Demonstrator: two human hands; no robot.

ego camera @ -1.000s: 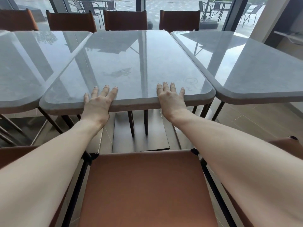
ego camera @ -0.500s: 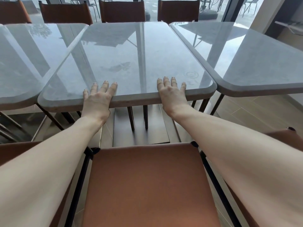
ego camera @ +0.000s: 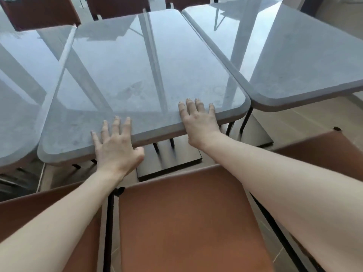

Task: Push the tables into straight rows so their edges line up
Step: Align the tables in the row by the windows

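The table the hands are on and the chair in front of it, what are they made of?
The middle table top looks like polished grey stone or a stone-look slab: faint mottling and mirror-like reflections. Its base looks like dark metal, matte and flat. The chair seems covered in smooth brown leather or imitation leather, on a thin black frame, probably metal.

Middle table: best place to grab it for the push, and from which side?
Take the middle table by its near short edge, from the chair side. The thick slab lip lets fingers lie flat on top with the thumb under, as the left hand and right hand do now. Neighbouring tables block both long sides.
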